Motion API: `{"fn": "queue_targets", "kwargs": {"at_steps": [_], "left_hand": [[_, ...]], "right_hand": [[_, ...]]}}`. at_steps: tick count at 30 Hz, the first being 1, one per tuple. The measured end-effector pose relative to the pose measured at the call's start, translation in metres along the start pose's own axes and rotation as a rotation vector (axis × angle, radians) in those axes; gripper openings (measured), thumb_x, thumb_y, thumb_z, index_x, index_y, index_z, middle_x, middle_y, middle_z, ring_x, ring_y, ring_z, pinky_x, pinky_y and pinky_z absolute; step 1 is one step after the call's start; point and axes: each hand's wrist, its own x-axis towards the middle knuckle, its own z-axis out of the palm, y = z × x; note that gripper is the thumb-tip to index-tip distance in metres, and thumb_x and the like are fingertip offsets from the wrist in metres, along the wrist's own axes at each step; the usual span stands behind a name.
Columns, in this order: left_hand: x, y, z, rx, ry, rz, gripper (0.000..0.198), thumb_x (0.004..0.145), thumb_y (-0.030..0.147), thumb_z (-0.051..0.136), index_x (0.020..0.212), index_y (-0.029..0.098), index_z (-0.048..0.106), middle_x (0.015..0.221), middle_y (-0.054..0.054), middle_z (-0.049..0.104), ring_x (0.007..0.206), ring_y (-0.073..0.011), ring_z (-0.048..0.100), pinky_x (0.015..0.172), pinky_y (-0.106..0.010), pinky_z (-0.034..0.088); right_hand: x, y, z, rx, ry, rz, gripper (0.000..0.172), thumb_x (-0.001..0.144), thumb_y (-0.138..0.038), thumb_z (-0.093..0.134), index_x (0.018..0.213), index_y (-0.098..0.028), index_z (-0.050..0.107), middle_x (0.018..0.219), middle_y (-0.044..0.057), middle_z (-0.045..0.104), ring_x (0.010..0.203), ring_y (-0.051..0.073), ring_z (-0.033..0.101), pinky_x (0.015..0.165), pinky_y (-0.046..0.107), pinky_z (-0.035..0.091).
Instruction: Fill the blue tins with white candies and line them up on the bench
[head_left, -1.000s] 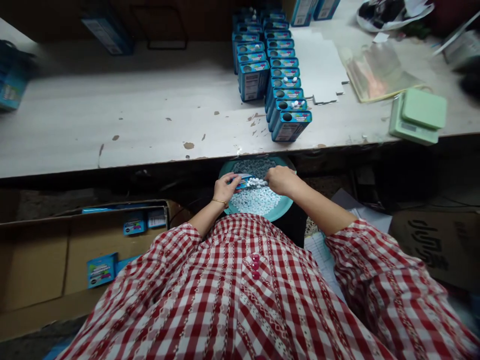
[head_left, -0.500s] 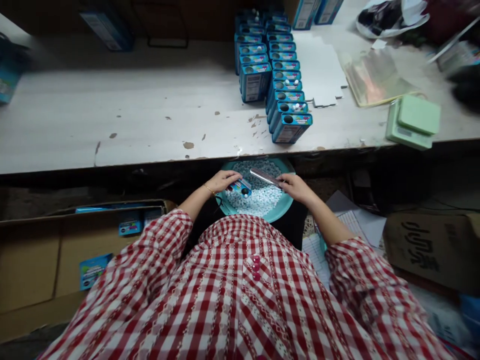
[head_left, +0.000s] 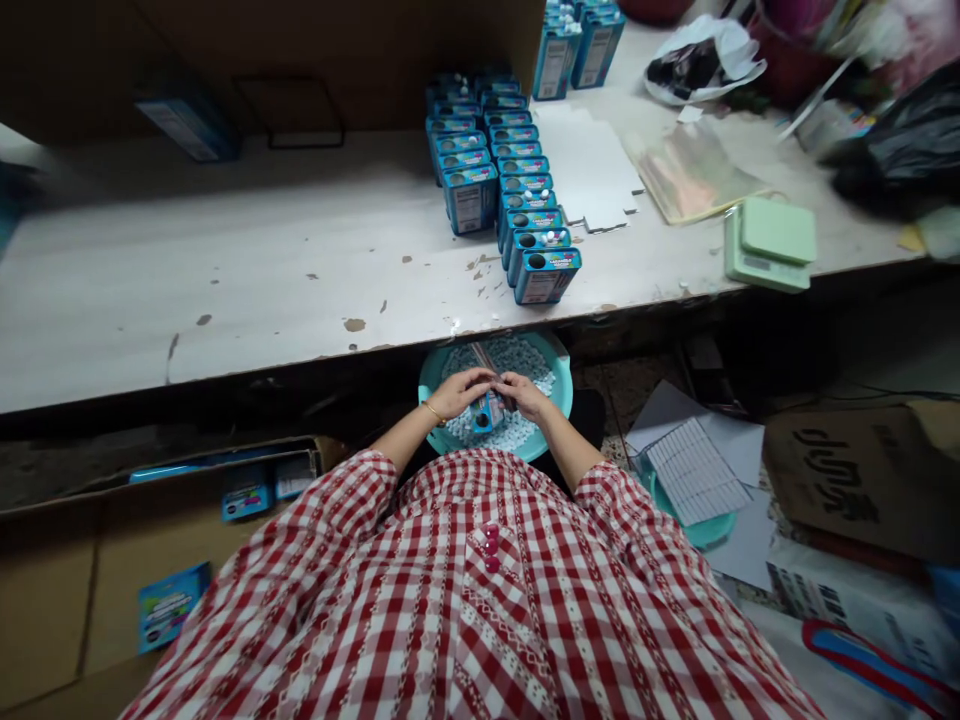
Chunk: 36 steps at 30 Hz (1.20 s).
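The left hand (head_left: 457,394) and the right hand (head_left: 526,396) are together, fingertips meeting over the teal basin (head_left: 564,385). The left fingers are closed around a small blue box (head_left: 482,420), which tilts above the small white pieces (head_left: 536,362); the right fingers grip a long metal scoop (head_left: 481,354) just beside it. How firmly each hand presses cannot be told.

The box looks light and thin-walled, its printed faces likely a little slick, so a gentle hold on its narrow sides should suit it; hard squeezing could dent it. The scoop seems stiff and smooth, best held at its near end. The loose pieces probably roll and spill easily.

Beyond, 2 rows of blue boxes (head_left: 546,282) stand on the tabletop (head_left: 285,250).
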Motion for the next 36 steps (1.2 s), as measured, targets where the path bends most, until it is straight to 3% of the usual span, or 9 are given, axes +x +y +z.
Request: {"fn": "queue_targets", "kwargs": {"at_steps": [4,8,12,16,20,22,27,33,36], "left_hand": [[-0.002,-0.018,0.02,-0.053,0.195,-0.102,0.04,0.069,0.026,0.064,0.108,0.017,0.059,0.114,-0.01,0.06,0.084,-0.0167,0.06,0.077,-0.029,0.048],[-0.005,-0.034,0.023,0.021,0.327,-0.241,0.027,0.075,0.027,0.058,0.1,0.016,0.061,0.098,-0.008,0.065,0.081,-0.0172,0.06,0.078,-0.03,0.047],[-0.007,-0.043,0.022,0.138,0.283,-0.3,0.016,0.079,0.027,0.052,0.081,0.017,0.064,0.08,-0.006,0.066,0.079,-0.0184,0.059,0.079,-0.03,0.046],[-0.008,-0.044,0.026,0.13,0.258,-0.271,0.014,0.075,0.028,0.059,0.083,0.018,0.064,0.082,-0.006,0.067,0.08,-0.0194,0.06,0.08,-0.032,0.046],[-0.013,-0.052,0.041,-0.084,0.223,-0.279,0.064,0.058,0.03,0.077,0.115,0.016,0.051,0.108,-0.011,0.062,0.097,-0.0217,0.059,0.083,-0.033,0.046],[-0.015,-0.059,0.049,-0.074,0.217,-0.375,0.081,0.045,0.028,0.084,0.117,0.014,0.049,0.108,-0.012,0.061,0.098,-0.0238,0.058,0.084,-0.034,0.046],[-0.008,-0.064,0.058,-0.008,0.224,-0.398,0.047,0.058,0.026,0.077,0.098,0.015,0.056,0.088,-0.005,0.064,0.086,-0.0196,0.059,0.084,-0.033,0.045],[-0.017,-0.045,0.024,0.044,0.474,-0.21,0.034,0.067,0.033,0.069,0.093,0.015,0.056,0.086,-0.004,0.063,0.083,-0.0175,0.058,0.082,-0.029,0.045],[-0.031,-0.04,0.001,0.115,0.574,-0.169,0.04,0.066,0.038,0.069,0.095,0.015,0.056,0.084,-0.003,0.062,0.08,-0.017,0.058,0.079,-0.028,0.045]], "right_hand": [[-0.003,0.02,-0.003,0.014,0.206,-0.043,0.029,0.068,-0.042,0.061,0.077,-0.02,0.044,0.061,-0.006,0.05,0.048,0.007,0.048,0.044,0.019,0.043],[-0.007,0.036,0.001,-0.048,0.317,-0.045,0.021,0.074,-0.039,0.051,0.076,-0.022,0.04,0.063,-0.004,0.048,0.055,0.011,0.054,0.045,0.021,0.043],[-0.014,0.034,0.008,-0.173,0.311,-0.099,0.015,0.066,-0.028,0.057,0.069,-0.021,0.045,0.079,0.001,0.058,0.079,0.017,0.058,0.066,0.03,0.05],[-0.02,0.02,0.008,-0.403,0.168,-0.336,0.01,0.072,-0.03,0.054,0.074,-0.021,0.05,0.113,0.004,0.057,0.108,0.02,0.05,0.092,0.035,0.042],[-0.014,0.017,0.0,-0.435,0.227,-0.327,0.015,0.075,-0.036,0.047,0.08,-0.022,0.046,0.097,0.003,0.058,0.091,0.018,0.054,0.079,0.034,0.048],[-0.01,0.022,-0.005,-0.392,0.311,-0.258,0.015,0.075,-0.037,0.045,0.079,-0.022,0.043,0.081,0.001,0.054,0.079,0.017,0.053,0.068,0.031,0.05],[-0.02,0.032,-0.016,-0.406,0.322,-0.18,0.019,0.077,-0.04,0.046,0.083,-0.022,0.046,0.073,-0.001,0.051,0.068,0.016,0.053,0.06,0.03,0.051],[-0.026,-0.009,-0.03,-1.281,0.544,-0.168,0.039,0.087,-0.011,0.029,0.119,-0.015,0.052,0.111,0.015,0.057,0.099,0.022,0.054,0.083,0.034,0.045],[-0.015,-0.021,-0.027,-1.578,0.447,-0.057,0.04,0.087,-0.006,0.028,0.111,-0.009,0.06,0.116,0.022,0.053,0.109,0.029,0.048,0.085,0.039,0.043]]}}
